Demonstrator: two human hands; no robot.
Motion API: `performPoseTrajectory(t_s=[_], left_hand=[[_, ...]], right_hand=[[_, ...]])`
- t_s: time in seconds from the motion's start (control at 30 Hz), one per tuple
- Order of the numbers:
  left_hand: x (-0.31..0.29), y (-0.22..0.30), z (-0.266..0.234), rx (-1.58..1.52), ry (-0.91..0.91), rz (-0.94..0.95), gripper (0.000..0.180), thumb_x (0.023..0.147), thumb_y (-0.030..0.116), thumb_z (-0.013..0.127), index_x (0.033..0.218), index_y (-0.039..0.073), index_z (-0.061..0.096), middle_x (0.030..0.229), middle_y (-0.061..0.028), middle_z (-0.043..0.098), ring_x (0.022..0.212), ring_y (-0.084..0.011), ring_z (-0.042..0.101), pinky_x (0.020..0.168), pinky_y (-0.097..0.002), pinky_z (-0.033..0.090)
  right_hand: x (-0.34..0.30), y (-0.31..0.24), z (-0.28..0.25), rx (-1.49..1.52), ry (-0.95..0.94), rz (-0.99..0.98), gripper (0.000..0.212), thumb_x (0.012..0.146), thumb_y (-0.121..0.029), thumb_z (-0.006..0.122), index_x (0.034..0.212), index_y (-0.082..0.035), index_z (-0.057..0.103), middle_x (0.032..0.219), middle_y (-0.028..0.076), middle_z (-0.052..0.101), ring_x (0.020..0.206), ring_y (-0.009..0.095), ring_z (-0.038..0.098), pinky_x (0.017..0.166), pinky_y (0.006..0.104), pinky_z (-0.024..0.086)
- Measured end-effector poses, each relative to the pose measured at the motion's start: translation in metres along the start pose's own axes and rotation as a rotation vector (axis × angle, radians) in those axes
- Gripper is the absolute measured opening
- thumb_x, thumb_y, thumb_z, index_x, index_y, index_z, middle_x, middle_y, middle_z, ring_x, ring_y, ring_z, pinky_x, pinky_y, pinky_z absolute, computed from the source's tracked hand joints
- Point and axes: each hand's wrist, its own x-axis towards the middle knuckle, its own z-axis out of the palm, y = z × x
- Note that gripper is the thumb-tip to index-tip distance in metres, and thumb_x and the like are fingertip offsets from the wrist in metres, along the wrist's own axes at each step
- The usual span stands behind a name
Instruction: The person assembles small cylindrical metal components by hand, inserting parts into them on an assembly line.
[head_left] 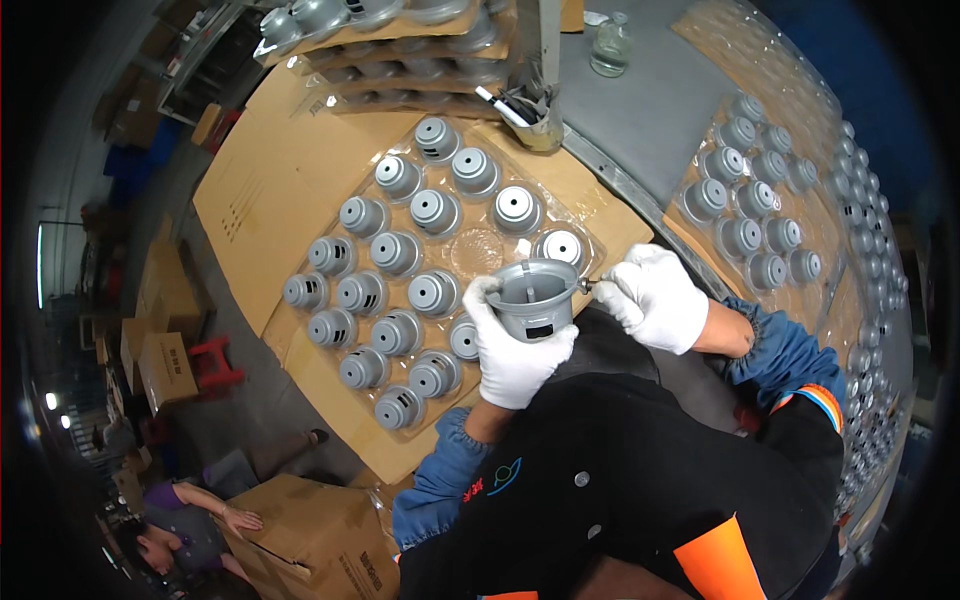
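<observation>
My left hand (515, 365), in a white glove, is wrapped round a grey metal cup-shaped housing (530, 313) with a flared rim. Its open mouth faces up, and a dark label shows on its side. My gloved right hand (655, 300) pinches a small dark metal piece (588, 286) against the right side of that rim; the glove hides most of the piece, so its kind cannot be told. Just beyond, a clear plastic tray (478, 248) carries several similar housings (434, 212), mouths down. One hollow near its middle holds no housing.
Cardboard (265, 190) lies under the tray. Stacked trays of housings (400, 45) stand at the back, beside a pen holder (540, 130). A glass jar (610, 50) is farther right. More housings (740, 237) fill trays on the right. A co-worker (190, 520) handles a carton (310, 540) at lower left.
</observation>
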Motion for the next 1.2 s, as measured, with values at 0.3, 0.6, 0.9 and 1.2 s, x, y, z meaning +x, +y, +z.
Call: performPoseTrajectory(t_s=[0.3, 0.6, 0.9, 1.2], left_hand=[[-0.017, -0.010, -0.005, 0.150, 0.009, 0.111, 0.085, 0.056, 0.008, 0.081, 0.122, 0.007, 0.028, 0.112, -0.0138, 0.044, 0.104, -0.0215, 0.050, 0.089, -0.0362, 0.043], [-0.024, -0.014, -0.010, -0.227, -0.024, -0.072, 0.085, 0.056, 0.011, 0.084, 0.123, 0.007, 0.032, 0.116, -0.0115, 0.045, 0.106, -0.0228, 0.050, 0.091, -0.0365, 0.044], [-0.048, -0.021, 0.006, -0.134, -0.120, 0.009, 0.086, 0.054, 0.010, 0.080, 0.124, 0.005, 0.032, 0.114, -0.0110, 0.045, 0.103, -0.0193, 0.049, 0.088, -0.0326, 0.045], [-0.047, 0.003, -0.037, -1.031, -0.321, -0.546, 0.077, 0.065, 0.008, 0.066, 0.134, 0.008, 0.031, 0.115, -0.0199, 0.055, 0.092, -0.0354, 0.064, 0.068, -0.0492, 0.060]], right_hand=[[-0.012, -0.029, -0.002, 1.479, -0.145, 1.255, 0.037, 0.096, -0.031, 0.054, 0.069, -0.006, 0.052, 0.042, -0.005, 0.031, 0.032, 0.009, 0.028, 0.052, 0.0289, 0.042], [-0.035, -0.043, 0.018, 1.538, 0.254, 1.232, 0.035, 0.098, -0.037, 0.049, 0.074, -0.012, 0.052, 0.053, -0.006, 0.041, 0.036, 0.009, 0.034, 0.051, 0.0307, 0.043], [0.007, -0.071, 0.059, -0.087, 0.562, 0.236, 0.015, 0.082, -0.020, 0.061, 0.091, -0.007, 0.062, 0.086, 0.013, 0.059, 0.073, 0.033, 0.056, 0.063, 0.0426, 0.045], [-0.061, 0.019, 0.087, -0.449, 0.412, 0.567, 0.026, 0.090, -0.032, 0.058, 0.078, -0.009, 0.060, 0.059, 0.012, 0.057, 0.059, 0.034, 0.055, 0.061, 0.0444, 0.044]])
